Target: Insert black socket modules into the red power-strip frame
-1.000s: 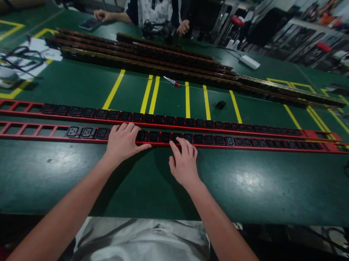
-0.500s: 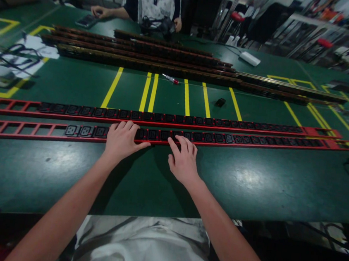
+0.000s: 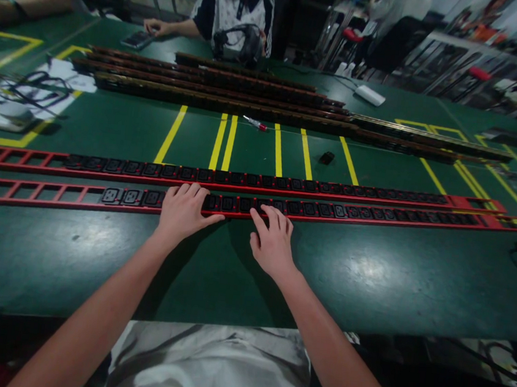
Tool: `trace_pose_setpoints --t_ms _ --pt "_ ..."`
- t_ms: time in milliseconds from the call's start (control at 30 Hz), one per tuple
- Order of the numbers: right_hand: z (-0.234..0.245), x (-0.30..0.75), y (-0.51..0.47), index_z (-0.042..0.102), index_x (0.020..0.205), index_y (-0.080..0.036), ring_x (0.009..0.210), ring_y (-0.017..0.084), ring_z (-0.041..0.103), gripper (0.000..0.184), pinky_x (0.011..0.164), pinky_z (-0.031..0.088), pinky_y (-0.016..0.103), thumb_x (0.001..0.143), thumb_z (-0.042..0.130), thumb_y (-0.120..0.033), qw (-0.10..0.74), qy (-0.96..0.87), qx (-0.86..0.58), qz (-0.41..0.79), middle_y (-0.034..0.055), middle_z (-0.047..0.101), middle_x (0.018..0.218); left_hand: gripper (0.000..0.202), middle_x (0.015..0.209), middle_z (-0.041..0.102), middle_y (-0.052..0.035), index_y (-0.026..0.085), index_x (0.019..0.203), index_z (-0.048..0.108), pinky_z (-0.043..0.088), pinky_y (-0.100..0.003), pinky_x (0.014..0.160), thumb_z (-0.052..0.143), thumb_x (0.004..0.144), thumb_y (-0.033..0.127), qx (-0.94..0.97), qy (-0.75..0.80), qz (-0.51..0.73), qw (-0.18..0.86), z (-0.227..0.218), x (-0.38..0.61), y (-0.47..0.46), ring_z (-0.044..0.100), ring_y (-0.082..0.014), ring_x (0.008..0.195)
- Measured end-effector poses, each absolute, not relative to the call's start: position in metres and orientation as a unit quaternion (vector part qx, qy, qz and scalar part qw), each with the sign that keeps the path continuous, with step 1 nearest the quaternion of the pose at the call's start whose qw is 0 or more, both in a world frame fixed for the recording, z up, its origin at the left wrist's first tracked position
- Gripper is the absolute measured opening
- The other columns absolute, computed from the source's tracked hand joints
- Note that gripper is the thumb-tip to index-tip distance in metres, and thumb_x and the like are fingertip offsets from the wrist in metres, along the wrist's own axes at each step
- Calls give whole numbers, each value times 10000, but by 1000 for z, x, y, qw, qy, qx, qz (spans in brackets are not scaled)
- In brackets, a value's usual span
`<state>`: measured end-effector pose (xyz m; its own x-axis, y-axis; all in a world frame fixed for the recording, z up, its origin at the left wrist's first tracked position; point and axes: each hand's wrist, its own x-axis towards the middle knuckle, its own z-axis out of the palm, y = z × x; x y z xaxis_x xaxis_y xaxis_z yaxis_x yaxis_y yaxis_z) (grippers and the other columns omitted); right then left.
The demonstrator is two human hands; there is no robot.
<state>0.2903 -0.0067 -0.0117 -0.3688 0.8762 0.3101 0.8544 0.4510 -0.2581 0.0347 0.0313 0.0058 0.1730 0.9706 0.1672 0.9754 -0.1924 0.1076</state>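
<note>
A long red socket strip [image 3: 310,209], with a row of black power sockets in its frame, lies flat across the table in front of me. My left hand [image 3: 184,210] is over this near strip, its fingers bent across the far edge and its thumb along the near edge. Just to the right, my right hand [image 3: 273,235] has its fingers apart, the fingertips touching or just above the sockets; contact is hard to tell. Behind lies a second red socket strip [image 3: 259,182], parallel to the first. At their left ends both frames have bare slots.
Dark long metal profiles [image 3: 218,88] lie stacked farther back. A red-tipped pen [image 3: 255,123] and a small black part [image 3: 327,157] are on the green table [image 3: 369,285]. Cables [image 3: 42,91] lie on papers at left. Another person [image 3: 235,12] sits opposite, a hand at a phone.
The view has shifted slightly, so the table things appear a little lower and farther right. Both my hands keep nearly the same places on the near strip.
</note>
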Motion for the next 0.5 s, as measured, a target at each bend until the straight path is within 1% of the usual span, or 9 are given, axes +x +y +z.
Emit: trace_pose_setpoints --t_ms 167,367,500 --pt "-13 291 -6 564 1495 -213 1440 334 409 548 1142 383 559 948 556 -184 208 -827 -523 22 163 525 1532 646 1210 701 -175 202 1204 672 412 -510 989 609 874 754 -766 -634 -104 14 5 35 31 596 -394 1186" --pt "-14 291 -6 568 1497 -227 1435 331 409 554 1141 376 546 944 565 -192 204 -826 -525 25 153 524 1532 692 1237 691 -186 190 1296 673 393 -521 1013 645 857 724 -767 -627 -135 -6 2 34 31 591 -411 1201" --pt "-14 292 -5 565 1503 -239 1438 327 408 562 1145 374 539 943 566 -188 204 -826 -525 24 143 520 1534 693 1219 693 -186 195 1305 679 391 -524 1014 652 852 718 -766 -626 -144 -12 1 33 31 589 -415 1201"
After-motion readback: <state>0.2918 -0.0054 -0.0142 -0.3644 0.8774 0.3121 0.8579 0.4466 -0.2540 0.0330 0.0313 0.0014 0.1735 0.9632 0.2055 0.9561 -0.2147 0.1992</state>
